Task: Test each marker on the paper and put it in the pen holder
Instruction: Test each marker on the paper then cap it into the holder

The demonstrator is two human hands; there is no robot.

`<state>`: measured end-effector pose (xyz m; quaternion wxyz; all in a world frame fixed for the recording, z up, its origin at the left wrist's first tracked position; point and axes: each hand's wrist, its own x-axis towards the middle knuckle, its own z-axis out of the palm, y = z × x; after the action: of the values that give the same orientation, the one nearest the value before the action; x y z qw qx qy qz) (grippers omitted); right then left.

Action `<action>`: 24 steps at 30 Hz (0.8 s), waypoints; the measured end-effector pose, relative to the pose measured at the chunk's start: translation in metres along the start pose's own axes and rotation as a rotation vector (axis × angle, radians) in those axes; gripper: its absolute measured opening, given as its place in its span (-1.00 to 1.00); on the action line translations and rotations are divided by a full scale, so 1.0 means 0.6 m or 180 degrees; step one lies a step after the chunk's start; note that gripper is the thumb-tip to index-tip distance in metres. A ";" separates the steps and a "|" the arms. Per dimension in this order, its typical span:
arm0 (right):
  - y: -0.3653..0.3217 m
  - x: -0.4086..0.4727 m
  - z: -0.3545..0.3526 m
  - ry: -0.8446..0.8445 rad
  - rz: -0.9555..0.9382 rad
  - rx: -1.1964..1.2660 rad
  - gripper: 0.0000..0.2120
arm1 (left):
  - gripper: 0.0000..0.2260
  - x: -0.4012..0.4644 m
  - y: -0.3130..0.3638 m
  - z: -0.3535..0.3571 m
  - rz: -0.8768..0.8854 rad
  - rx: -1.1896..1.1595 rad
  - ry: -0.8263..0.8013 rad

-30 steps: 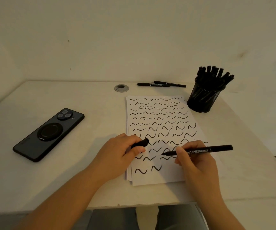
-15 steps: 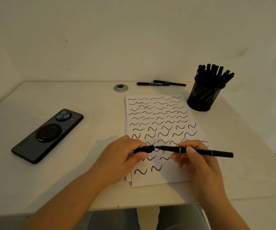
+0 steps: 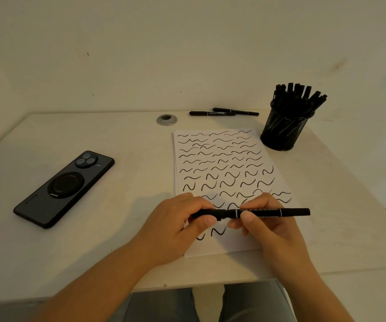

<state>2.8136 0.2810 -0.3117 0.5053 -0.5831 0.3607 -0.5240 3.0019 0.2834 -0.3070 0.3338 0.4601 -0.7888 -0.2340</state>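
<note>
The marker point(image 3: 252, 213) lies level above the near end of the paper point(image 3: 224, 163), pinched at both ends; the left hand point(image 3: 178, 226) nips the cap end between thumb and fingers, the right hand point(image 3: 266, 219) curls round the barrel; it looks light, stiff and smooth, best held mid-barrel, clear of the tip; the pen holder point(image 3: 282, 133), crowded with markers, stands beyond the paper to the right; two loose markers point(image 3: 222, 112) and a phone point(image 3: 64, 189) lie on the worktop point(image 3: 117, 240).

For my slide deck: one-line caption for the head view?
Both hands, left hand and right hand, hold a black marker above scribbled white paper.
</note>
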 end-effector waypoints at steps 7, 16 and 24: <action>0.000 -0.002 0.000 -0.0142 -0.0074 0.0004 -0.96 | -0.85 -0.004 0.004 0.006 -0.0081 -0.0305 -0.0038; 0.002 -0.008 0.006 -0.0323 -0.0274 -0.0137 -0.91 | -0.82 -0.001 -0.004 0.001 -0.0187 -0.0750 -0.0320; -0.003 -0.001 0.013 -0.0311 -0.0264 0.0000 -0.91 | -0.82 0.001 0.000 -0.003 -0.0192 -0.0829 -0.0277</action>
<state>2.8206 0.2837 -0.3098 0.5002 -0.6224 0.3110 -0.5154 3.0031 0.2826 -0.3058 0.3490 0.4257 -0.7513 -0.3641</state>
